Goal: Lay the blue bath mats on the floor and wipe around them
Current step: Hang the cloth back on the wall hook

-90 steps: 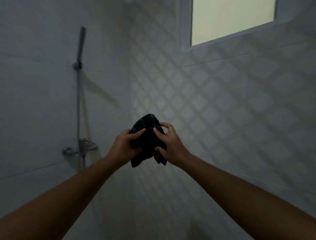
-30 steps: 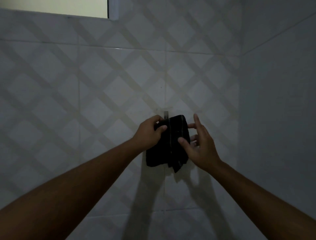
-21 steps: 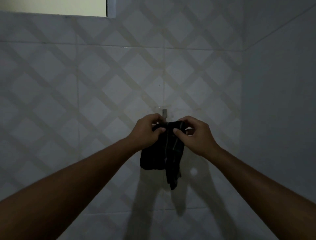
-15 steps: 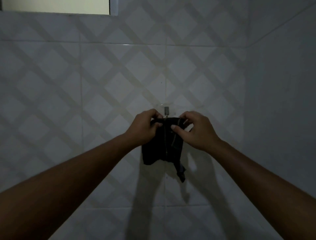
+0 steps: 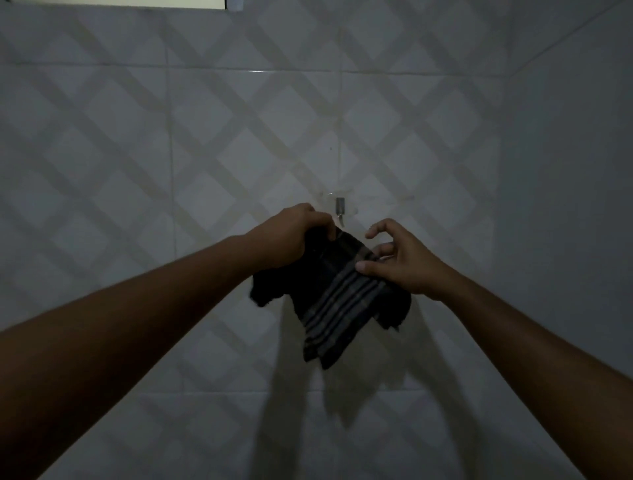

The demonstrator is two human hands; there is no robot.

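Both forearms reach up from the lower corners toward a dim tiled wall (image 5: pixel 212 144) patterned with pale diamonds. Between the hands hangs a dark cloth (image 5: pixel 337 301) with lighter stripes running diagonally across its lower half. It sits just below the centre of the view, held clear of the wall, and its shadow falls on the tiles beneath it at about 6 o'clock.

The left hand (image 5: pixel 291 240) is at 9 o'clock of the cloth's upper edge. Its fingers (image 5: pixel 329 228) are clenched over the top left corner of the fabric, bunching it under the palm. The right hand (image 5: pixel 400 260) is at 3 o'clock of the cloth. Its thumb presses the striped part from above while the lower fingers lie behind the fabric, so it pinches the cloth lightly. The index finger is curled up and free of it.

A small metal wall hook (image 5: pixel 339 206) is fixed to the tiles at 12 o'clock of the cloth, just above the gap between the two hands. The cloth's top edge is near the hook; whether it touches it I cannot tell.

At 11 o'clock, along the top edge, a strip of a lit window (image 5: pixel 137 2) shows. A plain side wall (image 5: pixel 575 171) meets the tiled one at 3 o'clock. The blue bath mats and the floor are out of view.
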